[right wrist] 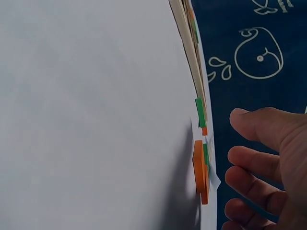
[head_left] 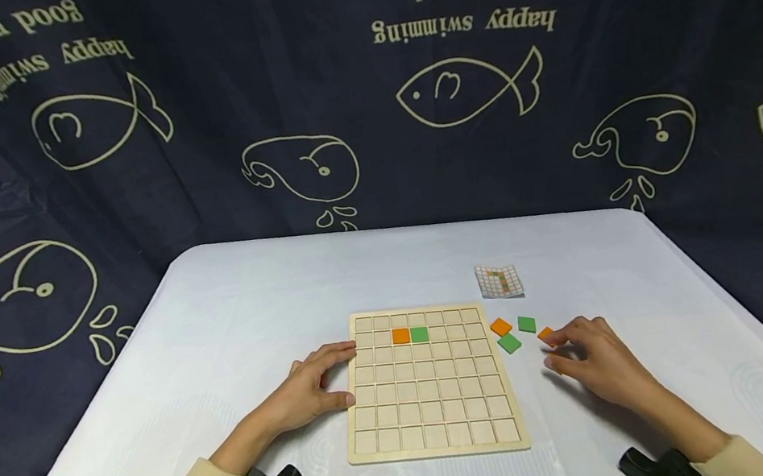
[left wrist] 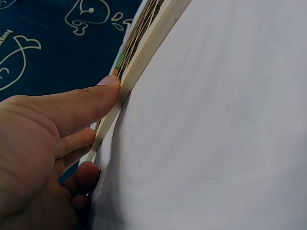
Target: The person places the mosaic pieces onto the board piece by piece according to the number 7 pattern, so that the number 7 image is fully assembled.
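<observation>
A light wooden grid board [head_left: 441, 455] lies on the table. Next to each other in its second row from the far side sit an orange tile [head_left: 401, 336] and a green tile [head_left: 419, 334]. My left hand [head_left: 307, 387] touches the board's left edge, thumb and extended fingers set apart along it. Right of the board, my right hand [head_left: 597, 362] hovers over a loose orange tile [head_left: 546, 334], partly covering it. In the right wrist view, its fingers [right wrist: 254, 163] are spread apart from the orange tiles [right wrist: 198, 165], with nothing between them.
Beside the board's right edge lie another orange tile [head_left: 501, 327] and two green tiles, one nearer [head_left: 509, 343] and one farther [head_left: 527, 324]. Behind them is a small printed grid card [head_left: 500, 281]. A dark patterned curtain [head_left: 361, 94] hangs behind the white table [head_left: 271, 286].
</observation>
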Demonstrator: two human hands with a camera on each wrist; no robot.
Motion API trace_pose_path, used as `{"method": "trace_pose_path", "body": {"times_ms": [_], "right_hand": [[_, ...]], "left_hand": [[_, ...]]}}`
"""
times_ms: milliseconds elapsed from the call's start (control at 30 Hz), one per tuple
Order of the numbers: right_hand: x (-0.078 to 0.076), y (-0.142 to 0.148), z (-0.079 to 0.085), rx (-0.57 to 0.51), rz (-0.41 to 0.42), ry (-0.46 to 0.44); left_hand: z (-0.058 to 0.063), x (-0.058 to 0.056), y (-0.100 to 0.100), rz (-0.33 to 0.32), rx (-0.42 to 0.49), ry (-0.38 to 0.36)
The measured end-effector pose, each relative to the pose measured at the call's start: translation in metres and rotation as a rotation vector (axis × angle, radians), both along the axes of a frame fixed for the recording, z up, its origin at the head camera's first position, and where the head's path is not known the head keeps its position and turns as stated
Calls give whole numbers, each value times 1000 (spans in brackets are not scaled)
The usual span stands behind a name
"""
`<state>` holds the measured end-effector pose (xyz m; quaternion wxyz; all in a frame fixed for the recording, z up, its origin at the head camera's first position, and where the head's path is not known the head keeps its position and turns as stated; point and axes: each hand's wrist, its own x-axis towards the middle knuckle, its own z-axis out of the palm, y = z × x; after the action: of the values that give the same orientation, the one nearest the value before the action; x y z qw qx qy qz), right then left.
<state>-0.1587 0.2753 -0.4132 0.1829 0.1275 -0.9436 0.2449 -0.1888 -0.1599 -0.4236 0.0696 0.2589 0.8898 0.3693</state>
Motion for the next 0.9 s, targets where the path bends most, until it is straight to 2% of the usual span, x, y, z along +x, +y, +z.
{"method": "trace_pose_path", "body": {"times_ms": [200, 900], "right_hand": [[1, 3, -1, 30, -33, -24], [6, 10, -6, 37, -67, -147]], "left_hand": [[1, 1, 0, 12, 16, -34], [0, 1, -1, 5, -3, -24]]}}
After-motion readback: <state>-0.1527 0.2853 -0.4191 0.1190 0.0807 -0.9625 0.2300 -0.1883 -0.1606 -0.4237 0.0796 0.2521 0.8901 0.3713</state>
